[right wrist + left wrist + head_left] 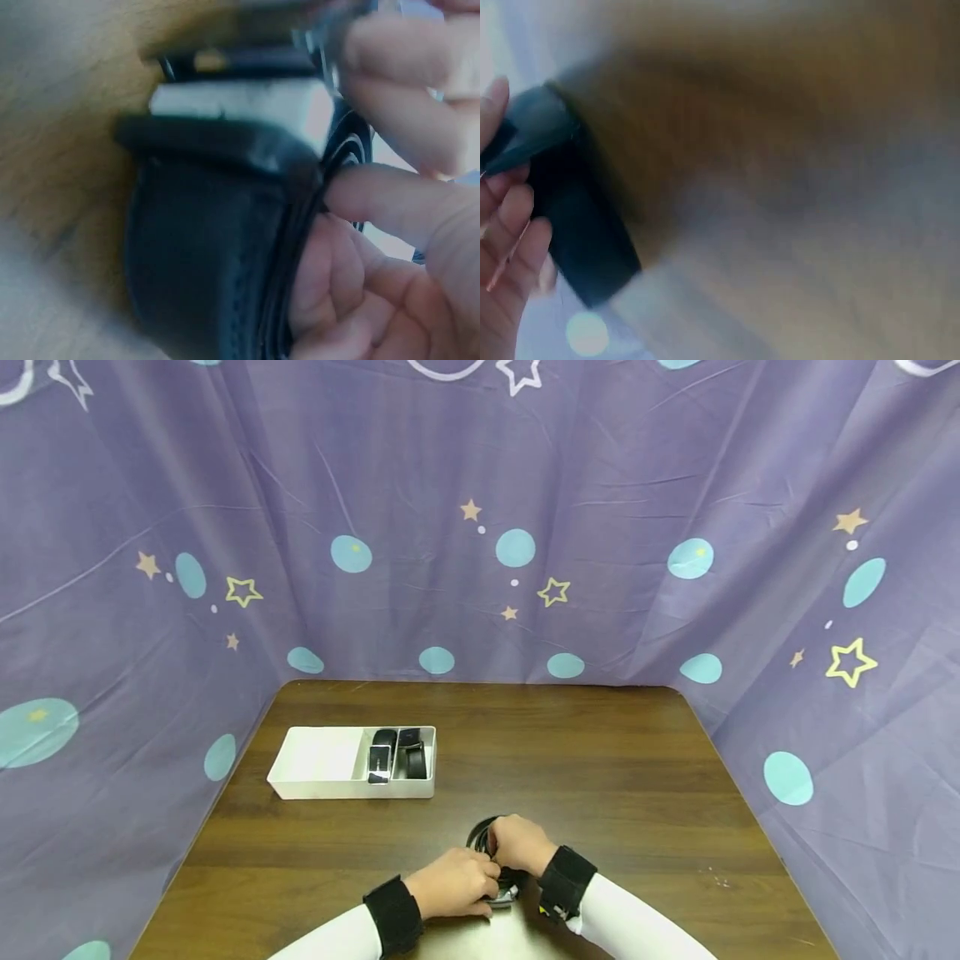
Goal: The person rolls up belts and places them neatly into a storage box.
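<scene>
A black leather belt point(202, 247) is wound into a coil low in the head view, close to the table's near edge. Its silvery metal buckle point(504, 896) lies on the near side of the coil. My left hand point(454, 882) grips the coil from the left by the buckle; in the left wrist view its thumb is over the black strap point(581, 217) and its fingers are beneath. From the right, my right hand point(521, 844) pinches the wound layers, with fingertips inside the coil in the right wrist view. The hands meet over the belt and hide part of it.
A white divided box point(318, 789) stands on the brown table point(585, 743) at the back left. Rolled black belts point(381, 756) with buckles occupy its two right compartments. A purple patterned curtain point(600, 468) hangs behind the table and along both sides.
</scene>
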`<state>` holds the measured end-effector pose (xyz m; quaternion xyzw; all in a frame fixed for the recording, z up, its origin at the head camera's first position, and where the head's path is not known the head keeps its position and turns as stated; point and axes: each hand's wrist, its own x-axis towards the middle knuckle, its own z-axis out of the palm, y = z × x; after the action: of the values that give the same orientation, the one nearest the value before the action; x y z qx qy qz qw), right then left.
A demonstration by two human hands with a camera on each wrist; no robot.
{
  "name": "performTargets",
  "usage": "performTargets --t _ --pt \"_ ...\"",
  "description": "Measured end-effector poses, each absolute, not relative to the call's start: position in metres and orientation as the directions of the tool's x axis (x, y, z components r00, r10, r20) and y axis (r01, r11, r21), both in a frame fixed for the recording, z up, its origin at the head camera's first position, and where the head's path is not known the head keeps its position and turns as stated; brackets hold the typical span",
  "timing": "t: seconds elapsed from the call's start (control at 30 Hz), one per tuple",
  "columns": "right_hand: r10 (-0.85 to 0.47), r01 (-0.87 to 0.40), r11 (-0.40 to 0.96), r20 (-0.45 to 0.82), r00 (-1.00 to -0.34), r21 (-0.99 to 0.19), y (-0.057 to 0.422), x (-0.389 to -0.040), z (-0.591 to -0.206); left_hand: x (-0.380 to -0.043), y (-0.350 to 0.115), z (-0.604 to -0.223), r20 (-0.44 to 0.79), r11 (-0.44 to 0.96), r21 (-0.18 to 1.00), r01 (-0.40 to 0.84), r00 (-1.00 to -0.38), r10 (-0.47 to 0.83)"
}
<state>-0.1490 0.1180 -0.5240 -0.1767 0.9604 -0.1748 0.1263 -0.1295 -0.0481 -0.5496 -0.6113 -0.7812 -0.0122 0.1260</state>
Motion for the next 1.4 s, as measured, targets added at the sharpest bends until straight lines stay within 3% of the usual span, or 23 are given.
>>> performTargets --t 0.17,0.33,0.47,0.5,0.6,0.73,0.8,0.93,1.13,1.27,1.4 --pt "-0.318 -0.267 0.913 -0.128 -0.939 -0.309 0.118 -0.151 -0.531 -0.108 -0.035 -0.548 0.101 0.209 -0.071 0.975 -0.202 0.974" --pt "-0.165 -0.144 0.952 -0.057 -0.985 -0.27 0.137 -0.177 -0.543 -0.091 -0.034 -0.541 -0.004 0.166 0.098 0.981 -0.167 0.986" --pt "-0.047 -0.032 0.96 -0.046 -0.998 -0.279 0.17 -0.2 -0.546 -0.091 -0.058 -0.54 -0.03 0.202 0.2 0.959 -0.2 0.979" --pt "-0.034 -0.02 0.959 -0.044 -0.998 -0.283 0.18 -0.203 -0.546 -0.094 -0.067 -0.538 -0.038 0.232 0.218 0.948 -0.229 0.973" --pt "-0.034 -0.02 0.958 -0.042 -0.999 -0.286 0.203 -0.202 -0.544 -0.108 -0.097 -0.533 -0.089 0.417 0.245 0.875 -0.408 0.908" --pt "-0.133 -0.124 0.949 -0.011 -0.991 -0.289 0.214 -0.179 -0.542 -0.133 -0.135 -0.53 -0.061 0.643 0.141 0.753 -0.642 0.765" --pt "-0.215 -0.21 0.932 0.014 -0.976 -0.294 0.209 -0.16 -0.541 -0.145 -0.15 -0.532 0.014 0.691 0.075 0.719 -0.694 0.72" --pt "-0.467 -0.456 0.845 0.03 -0.884 -0.28 0.189 -0.123 -0.536 -0.164 -0.159 -0.533 0.131 0.757 0.016 0.654 -0.751 0.647" --pt "-0.817 -0.803 0.569 -0.012 -0.577 -0.179 0.148 -0.092 -0.53 -0.187 -0.129 -0.535 0.219 0.777 0.021 0.629 -0.761 0.61" --pt "-0.88 -0.88 0.471 0.024 -0.474 -0.064 0.129 -0.092 -0.531 -0.196 -0.088 -0.539 0.228 0.731 0.013 0.682 -0.714 0.662" --pt "-0.883 -0.884 0.467 0.046 -0.467 -0.021 0.121 -0.099 -0.534 -0.194 -0.049 -0.546 0.198 0.594 0.058 0.802 -0.593 0.781"
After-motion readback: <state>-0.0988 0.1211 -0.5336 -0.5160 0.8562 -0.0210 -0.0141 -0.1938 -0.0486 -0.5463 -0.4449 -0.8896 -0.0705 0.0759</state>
